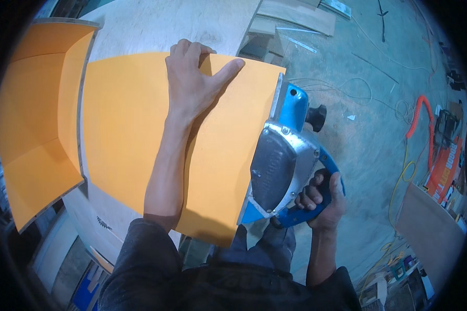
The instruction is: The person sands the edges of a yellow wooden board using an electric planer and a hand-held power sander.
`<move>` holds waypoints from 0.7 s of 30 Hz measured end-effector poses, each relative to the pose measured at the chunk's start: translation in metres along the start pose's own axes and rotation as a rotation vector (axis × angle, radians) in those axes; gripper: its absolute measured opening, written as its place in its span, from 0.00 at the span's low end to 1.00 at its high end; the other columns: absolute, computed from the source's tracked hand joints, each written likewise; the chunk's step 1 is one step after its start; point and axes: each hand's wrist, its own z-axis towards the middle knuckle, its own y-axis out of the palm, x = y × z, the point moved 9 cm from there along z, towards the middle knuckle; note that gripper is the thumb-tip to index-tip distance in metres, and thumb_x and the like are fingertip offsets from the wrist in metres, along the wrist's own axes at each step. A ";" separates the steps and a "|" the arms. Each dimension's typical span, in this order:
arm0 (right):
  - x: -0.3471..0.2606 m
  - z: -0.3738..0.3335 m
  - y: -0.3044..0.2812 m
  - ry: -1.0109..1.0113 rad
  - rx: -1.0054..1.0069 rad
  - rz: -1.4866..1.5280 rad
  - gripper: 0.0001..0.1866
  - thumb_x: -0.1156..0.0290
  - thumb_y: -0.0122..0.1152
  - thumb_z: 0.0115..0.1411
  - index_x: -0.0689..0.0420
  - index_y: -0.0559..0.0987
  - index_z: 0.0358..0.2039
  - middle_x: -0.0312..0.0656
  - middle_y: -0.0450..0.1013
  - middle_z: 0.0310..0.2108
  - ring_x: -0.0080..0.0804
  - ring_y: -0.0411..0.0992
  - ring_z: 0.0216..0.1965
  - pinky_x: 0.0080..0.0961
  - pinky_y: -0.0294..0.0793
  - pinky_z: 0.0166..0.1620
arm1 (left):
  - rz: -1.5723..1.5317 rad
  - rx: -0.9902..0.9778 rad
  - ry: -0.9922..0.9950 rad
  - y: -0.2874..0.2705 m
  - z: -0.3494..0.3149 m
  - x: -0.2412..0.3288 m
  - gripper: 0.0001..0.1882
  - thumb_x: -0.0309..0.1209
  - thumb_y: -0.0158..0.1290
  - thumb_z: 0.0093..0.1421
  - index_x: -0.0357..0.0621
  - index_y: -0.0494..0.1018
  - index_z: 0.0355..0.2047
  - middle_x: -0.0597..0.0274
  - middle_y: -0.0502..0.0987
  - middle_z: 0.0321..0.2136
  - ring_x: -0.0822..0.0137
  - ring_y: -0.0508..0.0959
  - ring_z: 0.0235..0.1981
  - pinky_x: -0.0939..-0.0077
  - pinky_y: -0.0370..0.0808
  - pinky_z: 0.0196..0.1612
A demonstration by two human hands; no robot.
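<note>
An orange-faced board (124, 119) lies across a pale work surface in front of me. My left hand (194, 70) holds the board at its far edge, with the fingers bent over the edge and the thumb stretched along the top; the fingertips are hidden. A blue and silver electric hand planer (288, 171) sits on its side against the board's right edge. Its rear handle is in my right hand (324, 199), with the fingers wrapped round the grip. The planer's black front knob (316, 118) points away from the board, and no hand is on it.
An orange box-like piece (31, 103) stands at the left on the pale plywood (176, 26). Planks (296, 15) lie on the floor at the far side. Cables, a red coiled hose (423, 114) and a brown panel (425, 223) are on the right.
</note>
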 end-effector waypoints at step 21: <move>-0.124 0.110 -0.024 -0.210 0.090 0.011 0.24 0.43 0.47 0.73 0.53 0.74 0.37 0.23 0.58 0.16 0.15 0.59 0.15 0.19 0.66 0.24 | -0.074 -0.018 -0.023 0.039 0.048 0.002 0.26 0.50 0.71 0.49 0.38 0.77 0.31 0.58 0.74 0.33 0.57 0.72 0.39 0.61 0.69 0.45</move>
